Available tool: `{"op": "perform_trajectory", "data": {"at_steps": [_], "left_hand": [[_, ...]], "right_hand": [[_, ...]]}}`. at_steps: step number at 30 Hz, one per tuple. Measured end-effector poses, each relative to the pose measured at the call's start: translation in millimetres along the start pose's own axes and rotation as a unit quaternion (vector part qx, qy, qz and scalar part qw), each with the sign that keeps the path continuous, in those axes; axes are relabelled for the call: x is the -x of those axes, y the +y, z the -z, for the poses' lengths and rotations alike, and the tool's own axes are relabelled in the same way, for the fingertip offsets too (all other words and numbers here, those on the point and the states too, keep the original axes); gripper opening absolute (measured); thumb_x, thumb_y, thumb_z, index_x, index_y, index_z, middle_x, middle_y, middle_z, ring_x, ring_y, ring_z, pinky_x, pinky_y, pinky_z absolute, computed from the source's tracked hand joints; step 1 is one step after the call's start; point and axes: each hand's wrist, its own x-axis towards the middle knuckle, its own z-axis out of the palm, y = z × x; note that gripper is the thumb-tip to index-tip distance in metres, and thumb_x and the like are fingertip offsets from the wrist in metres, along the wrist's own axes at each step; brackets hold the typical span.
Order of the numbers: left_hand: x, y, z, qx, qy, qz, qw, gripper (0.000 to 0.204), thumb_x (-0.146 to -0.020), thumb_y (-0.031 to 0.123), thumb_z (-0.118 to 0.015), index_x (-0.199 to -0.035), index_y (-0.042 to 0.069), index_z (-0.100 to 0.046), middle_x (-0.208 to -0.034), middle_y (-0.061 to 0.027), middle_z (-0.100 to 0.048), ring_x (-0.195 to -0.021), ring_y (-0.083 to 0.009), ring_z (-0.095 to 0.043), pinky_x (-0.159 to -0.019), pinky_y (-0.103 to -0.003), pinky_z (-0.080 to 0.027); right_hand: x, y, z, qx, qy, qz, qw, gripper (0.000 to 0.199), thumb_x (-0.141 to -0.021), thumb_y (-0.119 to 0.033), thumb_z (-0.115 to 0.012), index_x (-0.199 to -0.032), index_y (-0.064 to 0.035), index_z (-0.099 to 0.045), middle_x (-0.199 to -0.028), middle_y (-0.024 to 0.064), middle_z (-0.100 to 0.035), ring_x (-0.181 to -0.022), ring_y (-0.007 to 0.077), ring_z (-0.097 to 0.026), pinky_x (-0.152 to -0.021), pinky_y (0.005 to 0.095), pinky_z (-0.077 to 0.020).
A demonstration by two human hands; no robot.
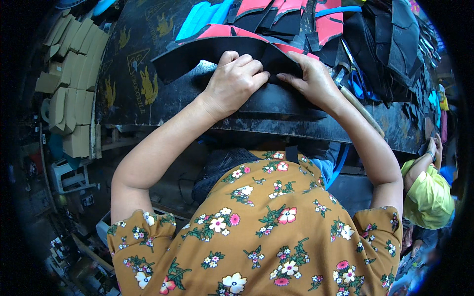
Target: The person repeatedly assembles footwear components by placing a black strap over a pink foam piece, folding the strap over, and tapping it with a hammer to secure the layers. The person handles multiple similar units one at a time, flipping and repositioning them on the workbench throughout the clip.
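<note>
A curved black piece of sheet material (190, 61), like a shoe-upper part, is raised off the dark table with its edge bowed upward. My left hand (234, 79) is closed at its near side, fingers curled and pinching at the lower edge. My right hand (313, 81) grips its right end, fingers behind and thumb in front. Pink-faced pieces (222, 31) show just beyond its upper edge. Beside my right wrist lies a hammer (361, 109) with a wooden handle. Blue-handled scissors (359, 84) rest to its right.
Stacked pink and black cut pieces (328, 29) and bright blue pieces (202, 20) lie at the far side of the table (133, 84). Black pieces (385, 44) pile at the right. Cardboard boxes (74, 106) stand left. A person in a yellow shirt (429, 195) works at right.
</note>
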Motion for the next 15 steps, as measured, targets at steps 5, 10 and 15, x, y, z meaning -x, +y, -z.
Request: {"op": "perform_trajectory", "data": {"at_steps": [5, 10, 15], "left_hand": [[-2, -2, -1, 0.001, 0.003, 0.002, 1.0, 0.019, -0.091, 0.015, -0.066, -0.104, 0.018, -0.08, -0.095, 0.0034, -0.069, -0.094, -0.0148, -0.064, -0.094, -0.037, -0.039], [0, -1, -3, -0.005, 0.003, 0.003, 1.0, 0.022, -0.091, 0.015, -0.066, -0.107, 0.019, -0.08, -0.093, 0.003, -0.066, -0.094, -0.0148, -0.064, -0.094, -0.037, -0.039], [0, 1, -5, -0.014, -0.012, 0.008, 1.0, 0.022, -0.092, 0.016, -0.065, -0.107, 0.021, -0.081, -0.092, 0.0021, -0.063, -0.097, -0.0151, -0.062, -0.095, -0.037, -0.039]], "right_hand": [[-6, 4, 3, 0.048, -0.031, 0.009, 0.998, 0.033, -0.095, -0.023, -0.075, -0.116, -0.0018, -0.06, -0.095, 0.0266, -0.07, -0.095, 0.0459, -0.07, -0.078, 0.0506, -0.0543], [-16, 1, 5, 0.119, -0.049, 0.03, 0.991, 0.034, -0.094, -0.021, -0.075, -0.116, 0.0003, -0.06, -0.098, 0.0272, -0.071, -0.099, 0.0465, -0.069, -0.083, 0.0538, -0.0542], [-20, -4, 7, 0.137, -0.062, 0.037, 0.988, 0.033, -0.091, -0.017, -0.076, -0.115, 0.0007, -0.064, -0.103, 0.0269, -0.073, -0.104, 0.0465, -0.069, -0.088, 0.0539, -0.0548]]}}
